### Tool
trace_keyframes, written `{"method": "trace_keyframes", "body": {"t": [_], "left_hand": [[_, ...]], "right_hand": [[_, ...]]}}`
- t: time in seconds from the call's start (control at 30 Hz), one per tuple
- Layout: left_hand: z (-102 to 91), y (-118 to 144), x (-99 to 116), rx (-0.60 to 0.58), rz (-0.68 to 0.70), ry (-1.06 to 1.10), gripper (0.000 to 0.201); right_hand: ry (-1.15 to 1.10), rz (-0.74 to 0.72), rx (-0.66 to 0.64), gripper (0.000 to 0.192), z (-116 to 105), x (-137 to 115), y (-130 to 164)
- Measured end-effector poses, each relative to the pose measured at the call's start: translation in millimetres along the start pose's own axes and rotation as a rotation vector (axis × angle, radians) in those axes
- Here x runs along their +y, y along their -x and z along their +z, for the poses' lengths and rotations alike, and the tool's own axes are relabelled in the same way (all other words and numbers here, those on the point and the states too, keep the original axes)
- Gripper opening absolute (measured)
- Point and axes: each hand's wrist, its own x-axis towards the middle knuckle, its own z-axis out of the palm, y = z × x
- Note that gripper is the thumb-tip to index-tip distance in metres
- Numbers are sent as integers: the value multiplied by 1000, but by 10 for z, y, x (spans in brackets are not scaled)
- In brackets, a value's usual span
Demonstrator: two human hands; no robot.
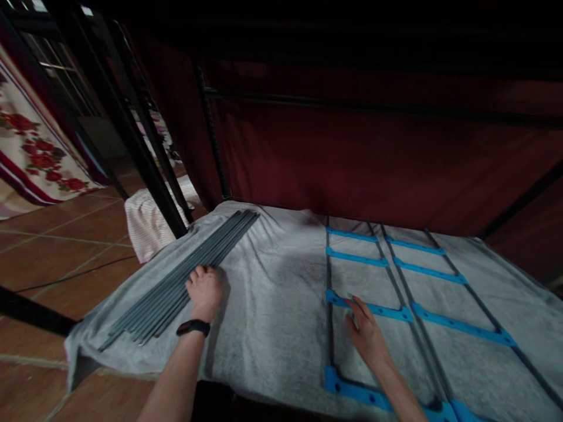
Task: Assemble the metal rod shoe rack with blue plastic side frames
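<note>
Left hand (204, 291) lay palm-down on the bundle of grey rods (185, 275), fingers curled over the rods' edge; could not tell whether it actually gripped one. Black band (193, 327) on that wrist. The rods lay side by side on the grey blanket (272, 293), running diagonally along its left part, toward the black bed post (145, 170).

Right hand (365, 331) rested flat and open on the blanket, holding nothing, fingertips touching a blue connector (373, 308) of the rod frame (413, 299). That frame, dark rods joined by blue crosspieces, lay on the blanket well to the right of the bundle, in front of the dark red curtain (373, 152).

Beyond the blanket's left edge: tiled floor (57, 246), pale striped cloth (147, 225) by the post.
</note>
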Motion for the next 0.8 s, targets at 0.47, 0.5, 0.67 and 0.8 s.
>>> {"method": "trace_keyframes", "body": {"t": [0.47, 0.5, 0.67, 0.8], "left_hand": [[111, -141, 4, -56, -8, -31, 44], [91, -141, 0, -59, -16, -22, 44], [-89, -182, 6, -171, -94, 237, 40], [-244, -173, 316, -271, 54, 616, 35]], "right_hand": [[-43, 57, -94, 39, 50, -48, -33], [-43, 56, -94, 39, 53, -45, -30], [-64, 57, -70, 38, 27, -50, -50], [-141, 91, -35, 37, -47, -161, -104]]}}
